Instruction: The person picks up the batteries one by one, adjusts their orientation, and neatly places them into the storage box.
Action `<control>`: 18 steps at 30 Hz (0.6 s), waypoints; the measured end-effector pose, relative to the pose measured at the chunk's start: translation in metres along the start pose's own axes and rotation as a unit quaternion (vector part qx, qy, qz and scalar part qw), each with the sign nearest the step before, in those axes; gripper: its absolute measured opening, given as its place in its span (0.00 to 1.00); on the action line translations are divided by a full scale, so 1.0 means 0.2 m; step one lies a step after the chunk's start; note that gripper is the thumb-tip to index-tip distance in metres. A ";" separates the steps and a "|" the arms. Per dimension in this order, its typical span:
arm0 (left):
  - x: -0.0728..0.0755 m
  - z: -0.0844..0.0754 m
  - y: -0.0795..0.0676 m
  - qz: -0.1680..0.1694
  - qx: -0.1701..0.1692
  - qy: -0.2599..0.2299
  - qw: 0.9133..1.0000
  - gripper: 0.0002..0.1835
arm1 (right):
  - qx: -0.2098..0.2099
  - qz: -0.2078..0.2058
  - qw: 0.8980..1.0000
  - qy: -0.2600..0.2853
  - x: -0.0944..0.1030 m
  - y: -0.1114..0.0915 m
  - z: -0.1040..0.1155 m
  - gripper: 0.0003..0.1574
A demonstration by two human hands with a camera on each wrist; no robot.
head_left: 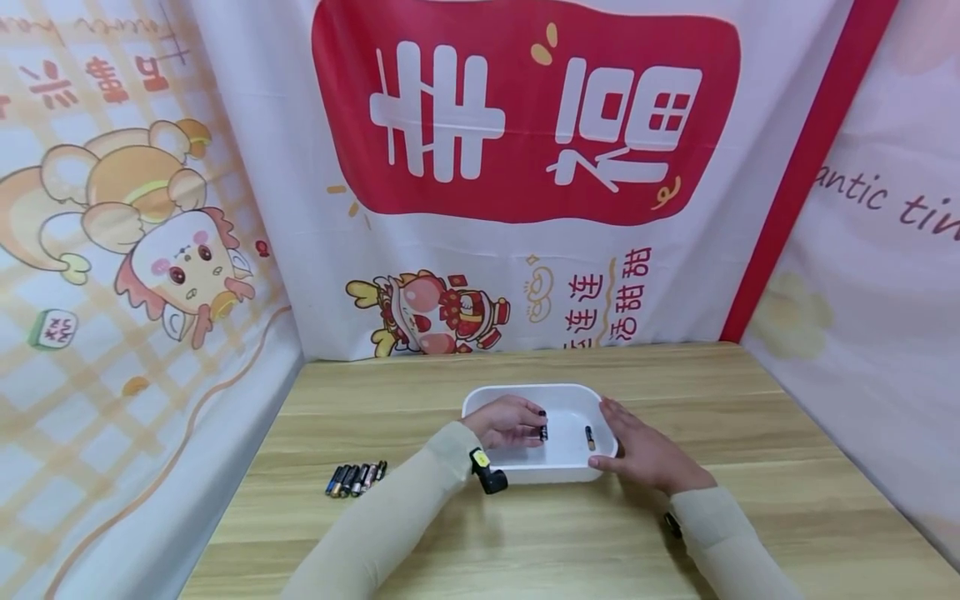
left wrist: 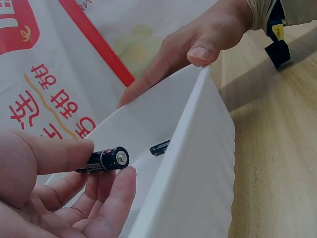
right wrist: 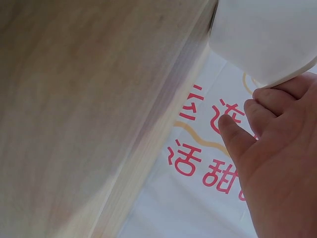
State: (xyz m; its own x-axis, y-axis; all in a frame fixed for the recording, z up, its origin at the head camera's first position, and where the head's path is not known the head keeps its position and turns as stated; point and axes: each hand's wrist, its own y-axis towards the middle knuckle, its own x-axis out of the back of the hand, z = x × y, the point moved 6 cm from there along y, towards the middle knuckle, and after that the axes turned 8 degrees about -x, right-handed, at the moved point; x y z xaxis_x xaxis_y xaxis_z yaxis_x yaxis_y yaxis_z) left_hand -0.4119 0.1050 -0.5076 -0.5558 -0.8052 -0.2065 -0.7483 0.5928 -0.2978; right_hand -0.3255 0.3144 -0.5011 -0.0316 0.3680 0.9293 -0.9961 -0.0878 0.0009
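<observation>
My left hand is over the white plastic box, pinching a dark battery between thumb and fingers. The battery's metal tip faces away from the palm in the left wrist view. Another battery lies on the box floor toward the right end, partly hidden by the near wall in the left wrist view. My right hand holds the box's right end, its thumb on the near corner of the rim and its fingers along the outside. In the right wrist view, fingertips meet the rim.
Several batteries lie side by side in a row on the wooden table, left of the box. Printed cloth hangs behind the table and along both sides.
</observation>
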 end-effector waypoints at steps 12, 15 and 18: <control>-0.04 0.00 0.03 -0.001 0.001 0.038 0.999 0.18 | 0.000 -0.001 1.000 0.006 0.00 0.00 0.01 0.68; -0.06 0.01 0.05 -0.003 0.001 0.048 0.999 0.15 | 0.000 -0.001 1.000 0.007 0.00 -0.01 0.00 0.67; -0.07 0.02 0.07 -0.005 0.000 0.054 0.999 0.13 | 0.005 -0.004 1.000 0.007 0.00 -0.01 0.01 0.66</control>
State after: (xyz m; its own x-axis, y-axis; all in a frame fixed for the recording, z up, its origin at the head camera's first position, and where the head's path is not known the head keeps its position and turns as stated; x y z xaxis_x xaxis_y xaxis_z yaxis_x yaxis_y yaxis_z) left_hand -0.4123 0.1247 -0.5114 -0.5840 -0.8054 -0.1016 -0.7542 0.5846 -0.2991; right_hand -0.3238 0.3137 -0.4998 -0.0249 0.3808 0.9243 -0.9954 -0.0949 0.0124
